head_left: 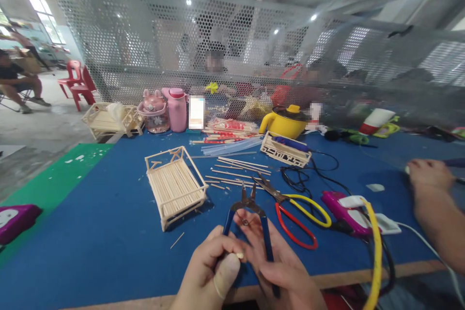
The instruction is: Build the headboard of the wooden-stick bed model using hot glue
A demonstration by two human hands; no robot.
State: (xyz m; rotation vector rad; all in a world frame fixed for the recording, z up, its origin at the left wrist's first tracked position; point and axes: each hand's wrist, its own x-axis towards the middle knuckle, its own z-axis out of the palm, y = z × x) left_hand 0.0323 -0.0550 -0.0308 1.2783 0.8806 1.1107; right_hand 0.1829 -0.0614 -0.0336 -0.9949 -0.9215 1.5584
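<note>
My right hand is closed around blue-handled pliers, whose jaws are parted and point away from me. Close beside it, my left hand pinches a small pale piece between thumb and forefinger; its kind is too small to tell. A pale cover seems to wrap the left thumb. Beyond the hands, a little frame of wooden sticks with a slatted base rests on the blue table. Loose thin sticks lie past the pliers. Scissors with one red and one yellow handle lie open to the right.
A purple power strip with a thick yellow cable sits right. Behind are a stick-built holder, a yellow pot, a pink flask and another stick frame. Another person's arm rests at far right.
</note>
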